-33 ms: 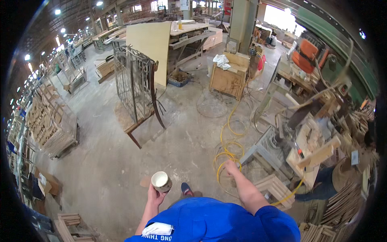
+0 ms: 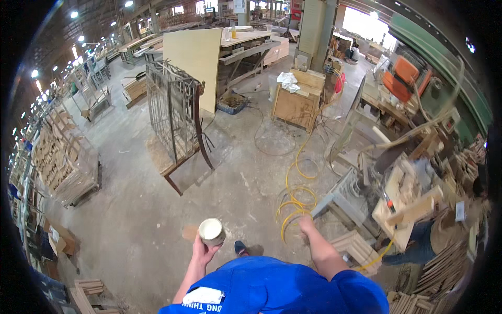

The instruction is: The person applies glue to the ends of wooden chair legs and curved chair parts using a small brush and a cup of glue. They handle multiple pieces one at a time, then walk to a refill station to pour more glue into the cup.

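Observation:
My left hand (image 2: 204,251) is wrapped round a small cup (image 2: 212,232), holding it upright in front of me at waist height. The cup has a pale, round white top and a darker side; whether the white is a lid or its contents I cannot tell. My right hand (image 2: 305,224) hangs at the end of a lowered, outstretched arm. Its fingers are too small and hidden to read, and nothing shows in it. Behind it on the floor lies a coiled yellow hose (image 2: 299,201).
A dark slatted rack (image 2: 175,123) on curved legs stands ahead to the left, before a pale board (image 2: 193,63). A wooden cabinet (image 2: 297,104) with a white cloth stands ahead. At right are a workbench (image 2: 348,196), wooden frames (image 2: 361,251) and a person's leg (image 2: 413,240).
The cup and my left hand have shifted slightly right and up in view. My right hand has moved a little right and down. One shoe below me has moved slightly.

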`<act>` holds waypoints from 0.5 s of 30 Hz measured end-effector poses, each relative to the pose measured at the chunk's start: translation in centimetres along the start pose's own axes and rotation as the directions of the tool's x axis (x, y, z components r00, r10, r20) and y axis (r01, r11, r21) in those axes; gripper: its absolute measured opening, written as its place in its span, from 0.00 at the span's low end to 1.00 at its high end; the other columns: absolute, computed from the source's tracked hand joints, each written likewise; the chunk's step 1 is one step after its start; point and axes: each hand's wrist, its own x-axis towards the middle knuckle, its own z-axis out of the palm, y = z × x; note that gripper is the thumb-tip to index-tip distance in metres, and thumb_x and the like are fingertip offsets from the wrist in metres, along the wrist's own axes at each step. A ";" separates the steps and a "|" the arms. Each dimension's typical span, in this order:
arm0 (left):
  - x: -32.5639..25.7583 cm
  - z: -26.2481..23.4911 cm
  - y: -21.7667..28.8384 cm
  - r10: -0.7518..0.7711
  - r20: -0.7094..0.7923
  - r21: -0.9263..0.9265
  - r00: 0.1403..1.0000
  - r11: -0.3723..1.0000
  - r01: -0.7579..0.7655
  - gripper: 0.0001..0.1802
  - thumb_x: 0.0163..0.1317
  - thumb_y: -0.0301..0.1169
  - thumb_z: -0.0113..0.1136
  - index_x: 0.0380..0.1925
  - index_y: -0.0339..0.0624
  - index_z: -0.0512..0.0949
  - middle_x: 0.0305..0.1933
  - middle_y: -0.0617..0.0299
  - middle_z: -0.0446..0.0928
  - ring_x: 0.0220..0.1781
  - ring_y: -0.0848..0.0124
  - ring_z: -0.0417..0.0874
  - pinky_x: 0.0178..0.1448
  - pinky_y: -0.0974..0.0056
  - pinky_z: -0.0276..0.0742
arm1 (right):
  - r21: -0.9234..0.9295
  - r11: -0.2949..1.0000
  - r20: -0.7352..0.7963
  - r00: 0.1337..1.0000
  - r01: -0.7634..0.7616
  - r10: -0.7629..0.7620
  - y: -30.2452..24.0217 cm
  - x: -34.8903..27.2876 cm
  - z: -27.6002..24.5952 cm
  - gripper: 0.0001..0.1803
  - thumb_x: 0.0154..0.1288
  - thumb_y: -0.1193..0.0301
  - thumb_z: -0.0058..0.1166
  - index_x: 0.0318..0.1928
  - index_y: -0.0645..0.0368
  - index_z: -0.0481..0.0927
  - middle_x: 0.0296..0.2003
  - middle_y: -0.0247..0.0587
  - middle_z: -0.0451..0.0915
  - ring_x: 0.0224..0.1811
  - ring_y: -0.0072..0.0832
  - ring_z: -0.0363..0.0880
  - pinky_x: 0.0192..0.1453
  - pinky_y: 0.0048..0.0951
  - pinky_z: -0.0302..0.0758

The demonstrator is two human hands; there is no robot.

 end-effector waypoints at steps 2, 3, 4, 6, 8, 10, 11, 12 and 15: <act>6.5 4.8 3.7 -0.062 0.065 0.096 0.996 0.994 0.055 0.30 0.67 0.55 0.38 0.60 0.48 0.64 0.61 0.58 0.68 0.58 0.59 0.72 0.56 0.48 0.74 | 0.197 0.880 0.186 0.898 -0.432 0.399 5.8 -0.2 -1.4 0.20 0.57 0.63 0.51 0.44 0.66 0.77 0.35 0.57 0.79 0.31 0.43 0.81 0.36 0.41 0.78; 9.4 7.0 5.3 -0.104 0.092 0.186 0.990 0.979 0.085 0.31 0.67 0.56 0.38 0.61 0.48 0.63 0.60 0.58 0.68 0.58 0.59 0.73 0.56 0.48 0.74 | 0.004 0.892 0.264 0.861 -0.452 0.435 7.1 -0.5 -1.4 0.18 0.56 0.64 0.52 0.40 0.65 0.78 0.34 0.55 0.80 0.28 0.44 0.81 0.31 0.40 0.78; 12.5 9.2 6.9 -0.146 0.104 0.249 0.984 0.961 0.116 0.31 0.67 0.56 0.37 0.61 0.48 0.63 0.60 0.59 0.68 0.59 0.61 0.73 0.55 0.52 0.75 | -0.189 0.883 0.323 0.822 -0.430 0.470 8.2 -0.7 -2.1 0.16 0.54 0.64 0.53 0.37 0.64 0.79 0.32 0.53 0.80 0.26 0.45 0.80 0.27 0.40 0.78; 18.1 13.3 9.7 -0.171 0.072 0.369 0.983 0.920 0.133 0.30 0.67 0.56 0.37 0.60 0.48 0.64 0.59 0.61 0.70 0.57 0.64 0.74 0.52 0.57 0.77 | 0.110 0.723 0.282 0.719 -0.682 0.635 8.5 -2.8 -1.1 0.13 0.53 0.64 0.54 0.34 0.62 0.80 0.31 0.51 0.81 0.28 0.44 0.81 0.30 0.40 0.78; 23.8 17.2 10.9 -0.178 0.056 0.453 0.983 0.881 0.134 0.30 0.67 0.56 0.37 0.59 0.47 0.65 0.57 0.60 0.71 0.53 0.66 0.76 0.48 0.60 0.78 | 0.093 0.613 0.378 0.597 -0.785 0.707 8.2 -3.8 -0.7 0.14 0.54 0.64 0.53 0.35 0.62 0.80 0.32 0.52 0.81 0.30 0.44 0.80 0.32 0.41 0.77; 30.1 20.0 11.6 -0.185 0.070 0.502 0.980 0.856 0.125 0.29 0.67 0.56 0.37 0.57 0.47 0.67 0.56 0.60 0.72 0.51 0.66 0.77 0.46 0.61 0.79 | -0.012 0.591 0.455 0.522 -0.806 0.721 7.5 -2.6 -0.1 0.14 0.55 0.63 0.52 0.35 0.61 0.80 0.32 0.53 0.81 0.32 0.45 0.80 0.34 0.42 0.76; 33.1 22.4 11.6 -0.223 0.085 0.490 0.971 0.858 0.154 0.29 0.67 0.56 0.38 0.57 0.48 0.67 0.56 0.60 0.72 0.51 0.66 0.77 0.47 0.60 0.79 | -0.032 0.578 0.482 0.494 -0.815 0.723 7.1 -1.8 0.6 0.15 0.55 0.63 0.51 0.36 0.61 0.81 0.33 0.53 0.80 0.33 0.45 0.80 0.35 0.42 0.76; 35.8 24.0 11.9 -0.245 0.092 0.459 0.965 0.871 0.177 0.29 0.67 0.56 0.38 0.57 0.48 0.68 0.56 0.60 0.72 0.52 0.65 0.77 0.48 0.59 0.79 | -0.066 0.582 0.512 0.473 -0.811 0.717 6.6 0.4 1.2 0.15 0.55 0.63 0.50 0.36 0.61 0.81 0.33 0.53 0.80 0.34 0.46 0.80 0.36 0.43 0.76; 43.4 28.0 13.3 -0.326 0.127 0.353 0.937 0.897 0.265 0.29 0.67 0.56 0.36 0.58 0.48 0.65 0.56 0.59 0.72 0.54 0.62 0.76 0.52 0.54 0.79 | -0.100 0.645 0.550 0.498 -0.758 0.671 5.9 10.1 1.9 0.16 0.57 0.62 0.49 0.37 0.61 0.81 0.34 0.54 0.80 0.37 0.46 0.79 0.40 0.44 0.75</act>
